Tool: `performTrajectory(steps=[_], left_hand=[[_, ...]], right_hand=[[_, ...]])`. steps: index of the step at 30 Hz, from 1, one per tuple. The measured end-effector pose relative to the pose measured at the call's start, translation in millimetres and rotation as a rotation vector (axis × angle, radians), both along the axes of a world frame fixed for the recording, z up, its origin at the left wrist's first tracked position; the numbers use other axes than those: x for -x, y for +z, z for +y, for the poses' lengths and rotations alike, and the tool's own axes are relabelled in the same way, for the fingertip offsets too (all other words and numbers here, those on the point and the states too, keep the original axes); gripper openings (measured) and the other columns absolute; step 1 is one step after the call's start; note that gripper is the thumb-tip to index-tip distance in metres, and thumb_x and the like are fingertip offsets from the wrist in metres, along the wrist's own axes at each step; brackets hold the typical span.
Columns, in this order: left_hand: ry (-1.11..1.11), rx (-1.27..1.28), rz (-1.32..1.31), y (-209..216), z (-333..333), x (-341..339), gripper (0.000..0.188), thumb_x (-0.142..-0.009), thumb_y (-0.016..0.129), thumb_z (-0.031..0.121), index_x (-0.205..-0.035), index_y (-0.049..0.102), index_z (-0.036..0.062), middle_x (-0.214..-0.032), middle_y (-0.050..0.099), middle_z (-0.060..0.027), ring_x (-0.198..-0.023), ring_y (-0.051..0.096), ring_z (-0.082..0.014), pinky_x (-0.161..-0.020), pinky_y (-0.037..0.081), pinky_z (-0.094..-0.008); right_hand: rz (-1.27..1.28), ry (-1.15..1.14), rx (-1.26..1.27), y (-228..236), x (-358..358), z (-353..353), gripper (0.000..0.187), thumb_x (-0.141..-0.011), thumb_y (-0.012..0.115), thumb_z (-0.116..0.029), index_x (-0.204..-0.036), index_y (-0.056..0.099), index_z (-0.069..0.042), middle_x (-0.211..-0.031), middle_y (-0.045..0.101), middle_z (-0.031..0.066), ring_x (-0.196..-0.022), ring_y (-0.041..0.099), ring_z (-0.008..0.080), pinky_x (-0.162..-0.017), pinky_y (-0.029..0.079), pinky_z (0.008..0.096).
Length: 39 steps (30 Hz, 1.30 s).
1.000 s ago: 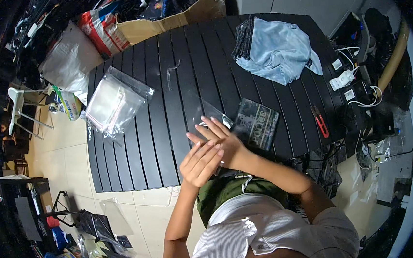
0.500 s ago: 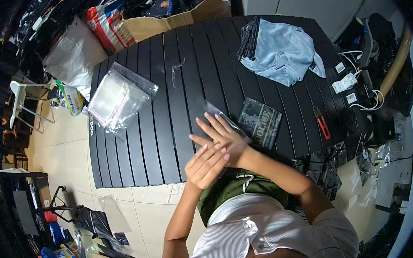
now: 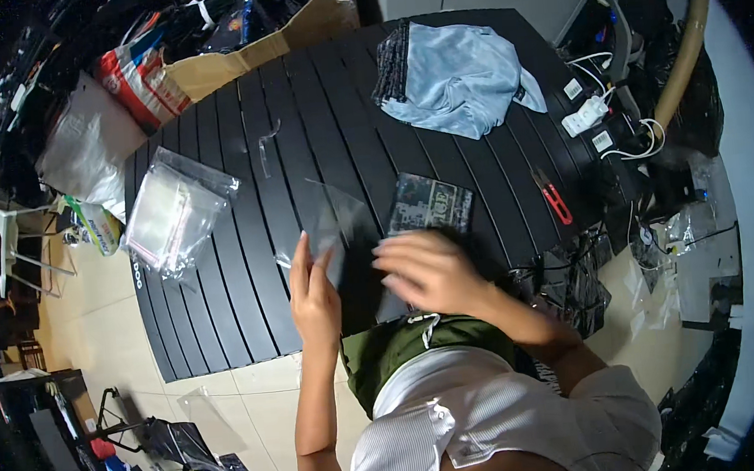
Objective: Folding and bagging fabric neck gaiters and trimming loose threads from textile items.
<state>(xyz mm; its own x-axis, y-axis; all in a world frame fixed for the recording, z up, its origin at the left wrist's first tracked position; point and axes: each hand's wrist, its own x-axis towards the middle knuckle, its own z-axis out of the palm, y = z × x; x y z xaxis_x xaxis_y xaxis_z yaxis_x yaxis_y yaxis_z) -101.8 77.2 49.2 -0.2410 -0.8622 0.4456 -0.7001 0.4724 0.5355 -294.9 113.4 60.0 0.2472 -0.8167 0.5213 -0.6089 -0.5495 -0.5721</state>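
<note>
On the black slatted table lies a clear plastic bag (image 3: pixel 333 217), thin and see-through. My left hand (image 3: pixel 316 302) is at its near left edge, with the fingers stretched forward; it appears to touch the film, and no firm hold shows. My right hand (image 3: pixel 433 271), somewhat blurred, hovers with its fingers spread just to the right of the bag. It partly covers the near edge of a flat, dark square piece with a camouflage-like pattern and lettering (image 3: pixel 436 202); whether they touch cannot be told.
A stack of clear bags (image 3: pixel 167 218) sits at the table's left. Far right lies a crumpled light-blue garment (image 3: pixel 466 78). Red-handled thread snips (image 3: pixel 553 197) and a white power adapter (image 3: pixel 585 116) with cables are at the right. An open cardboard box (image 3: pixel 231 65) stands beyond the table.
My hands, crossed over each other before, are now apart, the left by the clear bag and the right lower by the dark square piece. The whole view has shifted and turned slightly.
</note>
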Motion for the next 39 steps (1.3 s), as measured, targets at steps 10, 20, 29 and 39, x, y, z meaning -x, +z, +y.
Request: performTrajectory(steps=[10, 20, 29, 39], left_hand=[[-0.094, 0.030, 0.082, -24, -26, 65, 0.041, -0.078, 0.050, -0.009, -0.116, 0.054, 0.0045, -0.113, 0.054, -0.0163, -0.100, 0.056, -0.0331, -0.082, 0.047, -0.0368], [0.012, 0.053, 0.193, -39, -36, 74, 0.018, -0.081, 0.056, -0.002, -0.098, 0.062, 0.0036, -0.101, 0.058, -0.0128, -0.086, 0.060, -0.0295, -0.070, 0.049, -0.0349], [-0.036, -0.054, 0.266, -25, -38, 63, 0.025, -0.080, 0.056, -0.004, -0.105, 0.059, 0.0024, -0.101, 0.058, -0.0138, -0.081, 0.060, -0.0276, -0.069, 0.049, -0.0318], [-0.038, 0.077, 0.039, -32, -41, 65, 0.043, -0.080, 0.054, 0.000, -0.122, 0.050, 0.0105, -0.110, 0.054, -0.0105, -0.093, 0.058, -0.0285, -0.068, 0.052, -0.0357]], right_hand=[[-0.038, -0.778, -0.791, -27, 82, 12, 0.050, -0.083, 0.054, -0.048, -0.077, 0.062, 0.001, -0.064, 0.060, 0.0147, -0.061, 0.060, 0.0285, -0.057, 0.044, 0.0363], [0.244, -0.915, -0.519, -53, 50, -11, 0.041, -0.074, 0.068, -0.037, -0.084, 0.056, 0.001, -0.079, 0.056, 0.0134, -0.080, 0.054, 0.0321, -0.070, 0.043, 0.0404], [-1.462, -0.480, -0.946, -41, 77, 3, 0.034, -0.080, 0.056, -0.016, -0.109, 0.053, 0.002, -0.097, 0.060, 0.0092, -0.087, 0.060, 0.0195, -0.078, 0.049, 0.0357], [-1.540, -0.166, -1.157, -53, 85, 8, 0.035, -0.083, 0.052, -0.015, -0.113, 0.052, 0.002, -0.106, 0.061, 0.0139, -0.096, 0.060, 0.0255, -0.086, 0.047, 0.0418]])
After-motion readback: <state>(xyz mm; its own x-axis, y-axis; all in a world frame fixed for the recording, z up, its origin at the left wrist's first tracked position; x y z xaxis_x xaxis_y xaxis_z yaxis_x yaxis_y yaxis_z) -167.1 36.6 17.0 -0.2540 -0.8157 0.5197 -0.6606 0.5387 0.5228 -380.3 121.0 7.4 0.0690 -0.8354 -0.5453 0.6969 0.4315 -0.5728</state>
